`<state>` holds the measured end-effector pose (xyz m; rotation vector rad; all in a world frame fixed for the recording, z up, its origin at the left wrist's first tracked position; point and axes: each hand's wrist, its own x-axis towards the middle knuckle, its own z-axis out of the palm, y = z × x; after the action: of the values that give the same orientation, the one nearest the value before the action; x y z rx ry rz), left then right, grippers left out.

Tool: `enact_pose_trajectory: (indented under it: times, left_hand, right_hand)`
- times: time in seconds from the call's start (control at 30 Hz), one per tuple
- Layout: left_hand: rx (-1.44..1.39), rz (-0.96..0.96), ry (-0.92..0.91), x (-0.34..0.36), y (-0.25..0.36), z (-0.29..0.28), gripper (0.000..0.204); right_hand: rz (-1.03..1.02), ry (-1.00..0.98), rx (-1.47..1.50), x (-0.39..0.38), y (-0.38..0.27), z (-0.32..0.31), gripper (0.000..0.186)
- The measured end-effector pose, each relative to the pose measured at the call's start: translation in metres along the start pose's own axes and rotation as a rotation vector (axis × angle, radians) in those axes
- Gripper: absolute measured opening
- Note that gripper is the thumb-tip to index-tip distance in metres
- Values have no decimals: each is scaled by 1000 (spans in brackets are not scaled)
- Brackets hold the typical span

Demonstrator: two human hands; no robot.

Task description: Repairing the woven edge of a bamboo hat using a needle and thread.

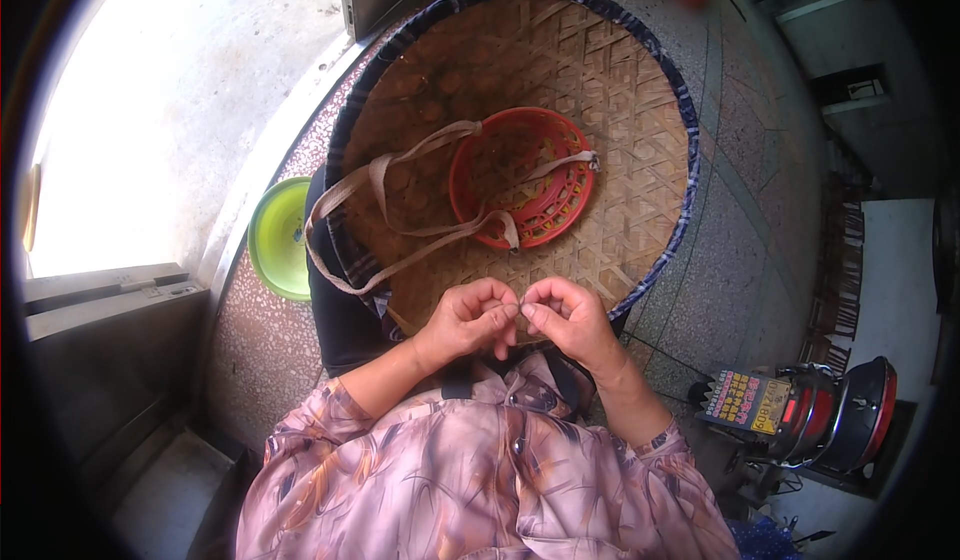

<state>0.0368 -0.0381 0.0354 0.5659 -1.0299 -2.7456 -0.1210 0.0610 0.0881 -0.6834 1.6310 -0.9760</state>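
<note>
My left hand [478, 317] and my right hand [562, 318] meet in front of my body, thumbs and forefingers pinched tip to tip. Something tiny and dark may sit between the fingertips; it is too small to name. Just beyond them lies a large round woven bamboo tray [640, 210], its rim bound in dark blue patterned cloth. On the tray rests a red plastic basket [462, 192] with openwork sides. A pale fabric strap [378, 172] loops from the basket over the tray's left side, and a short strap end lies across the basket's right rim.
A green basin [268, 245] stands on the speckled floor left of the tray. To the left are an open doorway with bright ground outside and a metal door panel [110, 380]. At the right, the rear of a motorbike [810, 415] stands near a pale wall.
</note>
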Motion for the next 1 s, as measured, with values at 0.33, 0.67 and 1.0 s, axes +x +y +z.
enact_pose_trajectory:
  times: [0.33,0.67,1.0]
  left_hand:
    - [-1,24,-17,1,-3,-3,17]
    - [-14,57,-3,3,-6,-4,18]
    - [-23,28,-21,2,-4,-3,20]
  right_hand:
    - [16,11,6,1,-1,1,7]
    - [32,9,37,0,0,1,7]
    - [8,9,105,2,-1,4,7]
